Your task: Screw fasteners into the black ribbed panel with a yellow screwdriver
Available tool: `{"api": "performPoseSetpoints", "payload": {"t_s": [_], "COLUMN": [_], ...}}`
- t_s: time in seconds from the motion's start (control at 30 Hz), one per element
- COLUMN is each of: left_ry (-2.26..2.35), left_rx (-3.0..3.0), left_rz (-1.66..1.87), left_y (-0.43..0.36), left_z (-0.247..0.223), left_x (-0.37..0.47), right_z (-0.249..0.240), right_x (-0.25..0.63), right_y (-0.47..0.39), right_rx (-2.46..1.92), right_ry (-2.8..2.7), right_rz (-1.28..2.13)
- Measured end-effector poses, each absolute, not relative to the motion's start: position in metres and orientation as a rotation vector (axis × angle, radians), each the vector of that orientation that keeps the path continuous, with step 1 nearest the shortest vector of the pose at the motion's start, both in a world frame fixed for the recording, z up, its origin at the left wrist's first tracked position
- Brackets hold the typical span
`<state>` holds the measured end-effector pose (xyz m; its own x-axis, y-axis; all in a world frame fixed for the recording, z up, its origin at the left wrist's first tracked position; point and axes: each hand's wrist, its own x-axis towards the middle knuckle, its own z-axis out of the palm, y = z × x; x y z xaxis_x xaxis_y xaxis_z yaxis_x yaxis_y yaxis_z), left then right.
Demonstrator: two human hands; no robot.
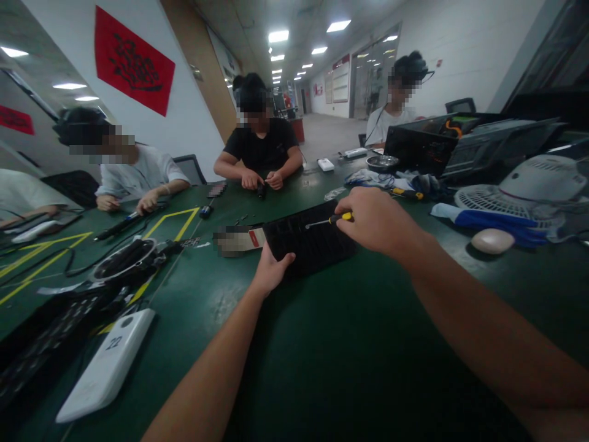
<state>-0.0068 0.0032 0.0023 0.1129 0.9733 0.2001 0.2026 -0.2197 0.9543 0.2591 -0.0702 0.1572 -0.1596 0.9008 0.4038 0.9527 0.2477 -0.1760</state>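
Here, slim screwdriver (329, 220), yellow-and-black handle (345, 217), metal shaft (318, 223), pinched by right hand (373, 216), flat black panel (306, 248) grasped by left hand (273, 269).

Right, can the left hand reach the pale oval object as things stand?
Probably not: left hand holds the black panel; right forearm crosses between that hand and the pale oval object.

- Cannot see most fingers of the left hand (275, 269), hidden behind the black case (309, 240).
- Cannot make out what the black case holds, too dark and blurred.
- Cannot see all of the screwdriver (335, 218), its handle partly covered by the right hand (375, 220).
- Cannot read the red poster (133, 61), too blurred.
- Cannot see the whole far-left person (25, 193), cut off by the left edge.
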Motion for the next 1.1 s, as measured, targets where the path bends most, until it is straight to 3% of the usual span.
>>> {"api": "performPoseSetpoints", "payload": {"t_s": [1.1], "left_ry": [1.196], "left_rx": [1.552], "left_rz": [1.195], "left_y": [0.003], "left_z": [0.004], "left_x": [-0.002], "right_z": [0.155], "right_x": [0.266], "right_y": [-0.065], "right_rx": [-1.659], "right_ry": [-2.102], "right_rz": [-0.231]}}
